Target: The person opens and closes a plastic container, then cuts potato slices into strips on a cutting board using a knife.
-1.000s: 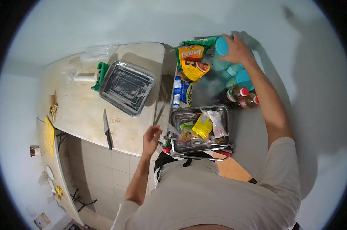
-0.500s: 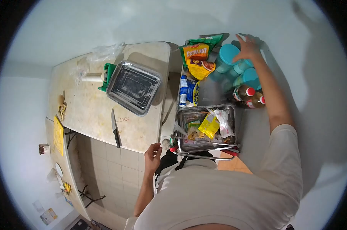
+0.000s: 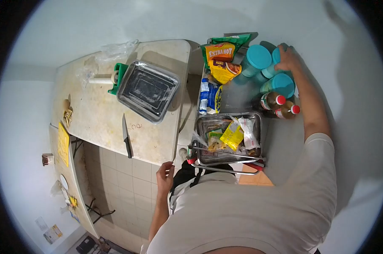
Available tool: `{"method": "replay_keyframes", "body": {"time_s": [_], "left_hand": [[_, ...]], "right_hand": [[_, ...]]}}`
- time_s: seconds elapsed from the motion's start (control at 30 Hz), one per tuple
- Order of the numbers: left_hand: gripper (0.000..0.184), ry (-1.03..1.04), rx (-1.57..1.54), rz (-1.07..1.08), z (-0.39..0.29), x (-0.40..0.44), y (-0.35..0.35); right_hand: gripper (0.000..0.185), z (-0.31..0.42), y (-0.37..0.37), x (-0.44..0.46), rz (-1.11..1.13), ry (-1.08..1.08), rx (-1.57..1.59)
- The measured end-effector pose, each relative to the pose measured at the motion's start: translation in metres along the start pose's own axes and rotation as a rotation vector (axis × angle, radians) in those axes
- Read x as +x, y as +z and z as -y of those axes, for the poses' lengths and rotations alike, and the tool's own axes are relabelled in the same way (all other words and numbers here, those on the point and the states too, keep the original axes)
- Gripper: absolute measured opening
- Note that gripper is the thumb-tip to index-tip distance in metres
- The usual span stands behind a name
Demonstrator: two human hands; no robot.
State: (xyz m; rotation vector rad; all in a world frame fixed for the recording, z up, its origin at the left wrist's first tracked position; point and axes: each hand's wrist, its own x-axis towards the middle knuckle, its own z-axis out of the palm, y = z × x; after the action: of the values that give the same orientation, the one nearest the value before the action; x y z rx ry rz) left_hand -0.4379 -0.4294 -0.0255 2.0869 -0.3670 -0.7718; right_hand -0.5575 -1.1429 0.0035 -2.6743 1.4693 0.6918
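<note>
My right hand [image 3: 289, 60] reaches to the wall side of the trolley and closes around the rear container with a teal lid [image 3: 276, 56]. Two more teal-lidded containers, a front one [image 3: 283, 84] and a larger one [image 3: 258, 57], stand beside it. Two brown bottles with red caps [image 3: 270, 101] are just below my forearm. My left hand [image 3: 165, 177] hangs by the corner of the white table [image 3: 157, 148], fingers loosely bent and holding nothing.
On the trolley are an orange pouch [image 3: 221, 53], a yellow pouch [image 3: 225, 73], a blue-and-white packet [image 3: 210, 96] and a metal tray [image 3: 198, 127] of packets. The table bears another metal tray [image 3: 148, 91], a knife [image 3: 126, 137], a green tape dispenser [image 3: 120, 72] and clear plastic [image 3: 117, 53].
My right hand has moved from beside the larger container onto the rear teal-lidded one, its spread fingers closing. My left hand has shifted only slightly. The view has tilted a little.
</note>
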Motion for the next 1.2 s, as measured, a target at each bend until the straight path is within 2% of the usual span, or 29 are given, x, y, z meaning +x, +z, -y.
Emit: {"method": "replay_keyframes", "body": {"time_s": [0.1, 0.23, 0.27, 0.37, 0.4, 0.5, 0.57, 0.67, 0.7, 0.8, 0.83, 0.9, 1.0, 1.1, 1.2], "left_hand": [[0.018, 0.026, -0.060, 0.029, -0.004, 0.003, 0.001], [0.018, 0.109, -0.067, 0.105, -0.014, 0.014, -0.006], [0.021, 0.158, -0.082, 0.121, -0.003, 0.020, -0.007], [0.025, 0.258, -0.173, 0.191, -0.006, 0.036, -0.013], [0.036, 0.275, -0.184, 0.271, -0.006, 0.043, -0.016], [0.052, 0.362, -0.373, 0.410, -0.031, 0.053, -0.014], [0.078, 0.439, -0.573, 0.544, -0.057, 0.054, -0.014], [0.118, 0.512, -0.922, 0.629, -0.098, 0.051, -0.013], [0.129, 0.528, -1.032, 0.633, -0.112, 0.046, -0.015], [0.128, 0.583, -1.256, 0.624, -0.130, 0.028, -0.029], [0.117, 0.602, -1.269, 0.566, -0.136, 0.013, -0.041], [0.100, 0.510, -1.367, 0.326, -0.123, 0.003, -0.041], [0.091, 0.375, -1.361, 0.335, -0.096, -0.002, -0.053], [0.094, 0.072, -1.481, 0.731, -0.070, -0.004, -0.069], [0.087, -0.173, -1.708, 0.907, -0.073, -0.019, -0.074]], "right_hand": [[0.128, -0.005, -0.021, -0.011, -0.119, 0.014, -0.030], [0.123, -0.008, -0.086, -0.065, -0.337, 0.053, -0.055], [0.119, -0.005, -0.100, -0.084, -0.453, 0.043, -0.063], [0.113, 0.027, -0.178, -0.185, -0.488, -0.088, 0.014], [0.110, 0.038, -0.202, -0.222, -0.498, -0.157, 0.058], [0.102, 0.076, -0.239, -0.313, -0.528, -0.426, 0.228], [0.095, 0.100, -0.246, -0.353, -0.550, -0.675, 0.368], [0.088, 0.147, -0.225, -0.387, -0.534, -0.903, 0.604], [0.086, 0.167, -0.220, -0.404, -0.498, -0.891, 0.648], [0.082, 0.229, -0.201, -0.456, -0.413, -0.873, 0.727], [0.081, 0.245, -0.190, -0.466, -0.405, -0.870, 0.733], [0.077, 0.276, -0.174, -0.482, -0.495, -0.926, 0.670], [0.082, 0.301, -0.161, -0.484, -0.462, -1.009, 0.776], [0.086, 0.314, -0.165, -0.489, -0.459, -1.208, 0.684], [0.086, 0.329, -0.179, -0.500, -0.451, -1.446, 0.551]]}}
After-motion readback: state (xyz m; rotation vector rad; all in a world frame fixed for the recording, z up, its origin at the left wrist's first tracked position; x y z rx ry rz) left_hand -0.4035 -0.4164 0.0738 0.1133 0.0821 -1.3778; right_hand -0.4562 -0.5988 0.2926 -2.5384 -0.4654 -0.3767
